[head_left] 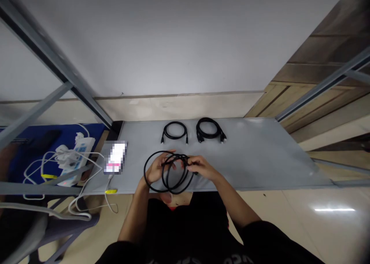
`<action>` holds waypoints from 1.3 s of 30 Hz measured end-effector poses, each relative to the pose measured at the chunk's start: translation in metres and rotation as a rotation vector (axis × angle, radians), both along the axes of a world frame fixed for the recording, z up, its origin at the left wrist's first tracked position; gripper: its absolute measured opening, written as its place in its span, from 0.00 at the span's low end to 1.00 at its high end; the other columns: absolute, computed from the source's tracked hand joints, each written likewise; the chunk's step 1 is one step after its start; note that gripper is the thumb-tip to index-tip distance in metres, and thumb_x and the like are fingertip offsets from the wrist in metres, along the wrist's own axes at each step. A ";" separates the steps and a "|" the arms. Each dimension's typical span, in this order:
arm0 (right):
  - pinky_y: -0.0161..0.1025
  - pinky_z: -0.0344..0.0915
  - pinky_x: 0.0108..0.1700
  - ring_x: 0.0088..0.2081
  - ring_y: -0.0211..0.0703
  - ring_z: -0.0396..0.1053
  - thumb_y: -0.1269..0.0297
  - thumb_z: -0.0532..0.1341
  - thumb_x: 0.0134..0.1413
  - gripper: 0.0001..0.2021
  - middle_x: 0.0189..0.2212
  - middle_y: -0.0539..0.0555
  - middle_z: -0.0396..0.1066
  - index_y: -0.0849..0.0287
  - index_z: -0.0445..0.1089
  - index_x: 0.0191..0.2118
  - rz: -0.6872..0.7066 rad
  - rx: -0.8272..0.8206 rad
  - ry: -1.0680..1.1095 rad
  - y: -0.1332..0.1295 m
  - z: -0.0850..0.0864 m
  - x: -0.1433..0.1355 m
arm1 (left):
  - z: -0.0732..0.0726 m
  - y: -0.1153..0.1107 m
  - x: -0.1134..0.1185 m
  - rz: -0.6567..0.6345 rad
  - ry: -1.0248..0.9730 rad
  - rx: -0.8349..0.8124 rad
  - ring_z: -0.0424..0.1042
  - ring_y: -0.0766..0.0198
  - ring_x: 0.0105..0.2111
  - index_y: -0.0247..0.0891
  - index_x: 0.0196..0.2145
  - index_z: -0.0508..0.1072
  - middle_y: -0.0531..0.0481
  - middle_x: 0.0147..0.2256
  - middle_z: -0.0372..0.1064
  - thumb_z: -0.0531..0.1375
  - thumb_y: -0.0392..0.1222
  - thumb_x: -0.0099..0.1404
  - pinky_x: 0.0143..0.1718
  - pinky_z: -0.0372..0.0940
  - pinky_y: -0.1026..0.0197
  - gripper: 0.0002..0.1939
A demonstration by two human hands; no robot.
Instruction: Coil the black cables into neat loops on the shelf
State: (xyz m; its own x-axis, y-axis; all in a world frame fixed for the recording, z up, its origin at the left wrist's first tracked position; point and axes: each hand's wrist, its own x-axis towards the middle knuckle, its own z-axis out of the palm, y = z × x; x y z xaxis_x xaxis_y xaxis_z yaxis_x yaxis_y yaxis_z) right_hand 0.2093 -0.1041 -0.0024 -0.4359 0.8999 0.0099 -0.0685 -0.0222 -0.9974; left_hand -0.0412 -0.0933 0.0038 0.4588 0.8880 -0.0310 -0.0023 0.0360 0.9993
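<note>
A loosely looped black cable (pixel 173 190) hangs between both hands over the front edge of the grey shelf. My left hand (pixel 156 169) is closed around the loops on their left side. On the right, my right hand (pixel 202 167) pinches the cable near one end, where a dark connector shows below the fingers. Just beyond the hands lie two more black cables on the shelf: a thin single coil (pixel 175 137) with its two plugs pointing toward me, and a thicker coil (pixel 208 136) to its right, also with plugs at the front.
The grey shelf (pixel 260 160) sits in a metal frame against a white wall. A phone (pixel 116 156) with a blurred screen lies at its left, its white cable running off. Further left, a white power strip (pixel 79 160) with plugged-in chargers rests on a blue surface.
</note>
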 end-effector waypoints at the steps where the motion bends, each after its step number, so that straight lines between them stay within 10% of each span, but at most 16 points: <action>1: 0.48 0.73 0.45 0.35 0.51 0.76 0.50 0.69 0.49 0.18 0.31 0.54 0.80 0.53 0.66 0.19 -0.009 -0.052 0.047 0.001 0.003 0.007 | 0.002 0.002 -0.006 0.027 -0.004 0.002 0.81 0.55 0.36 0.38 0.64 0.76 0.41 0.42 0.85 0.72 0.52 0.64 0.43 0.75 0.52 0.33; 7: 0.51 0.74 0.42 0.32 0.51 0.75 0.47 0.71 0.42 0.21 0.31 0.59 0.81 0.53 0.66 0.15 -0.295 -0.060 0.145 0.009 0.005 0.047 | 0.011 0.007 -0.038 0.243 0.105 0.020 0.75 0.59 0.34 0.39 0.61 0.80 0.49 0.32 0.79 0.65 0.52 0.69 0.38 0.69 0.58 0.26; 15: 0.48 0.75 0.40 0.37 0.54 0.80 0.32 0.69 0.57 0.30 0.35 0.59 0.84 0.52 0.74 0.17 -0.320 0.052 -0.176 0.000 -0.012 0.001 | -0.015 -0.006 0.027 0.462 0.647 0.148 0.78 0.54 0.33 0.39 0.51 0.74 0.43 0.41 0.81 0.69 0.45 0.67 0.39 0.70 0.54 0.18; 21: 0.42 0.71 0.32 0.27 0.44 0.76 0.31 0.74 0.49 0.31 0.28 0.49 0.75 0.52 0.62 0.29 -0.453 -0.078 0.014 -0.003 -0.029 -0.013 | -0.020 -0.003 0.028 0.431 0.820 0.175 0.84 0.42 0.43 0.41 0.50 0.70 0.33 0.44 0.83 0.55 0.33 0.73 0.44 0.71 0.50 0.10; 25: 0.38 0.67 0.25 0.21 0.37 0.64 0.30 0.70 0.54 0.30 0.26 0.42 0.67 0.49 0.67 0.46 -0.519 -0.113 0.070 -0.003 -0.036 -0.021 | -0.015 -0.002 0.024 0.348 0.946 0.208 0.84 0.40 0.40 0.41 0.42 0.73 0.33 0.37 0.82 0.55 0.47 0.80 0.44 0.71 0.48 0.11; 31: 0.36 0.57 0.16 0.18 0.36 0.57 0.22 0.62 0.58 0.32 0.21 0.44 0.62 0.49 0.61 0.34 -0.498 -0.171 -0.049 0.006 -0.043 -0.028 | -0.025 0.000 0.039 0.348 0.653 0.380 0.84 0.45 0.50 0.38 0.68 0.70 0.32 0.53 0.82 0.56 0.41 0.79 0.52 0.75 0.47 0.24; 39: 0.46 0.80 0.40 0.39 0.49 0.79 0.32 0.72 0.51 0.28 0.41 0.57 0.81 0.52 0.77 0.45 -0.636 0.011 -0.084 0.013 -0.048 -0.009 | -0.026 0.013 0.030 0.387 0.489 0.302 0.81 0.50 0.48 0.39 0.50 0.76 0.40 0.45 0.81 0.54 0.37 0.78 0.56 0.74 0.47 0.11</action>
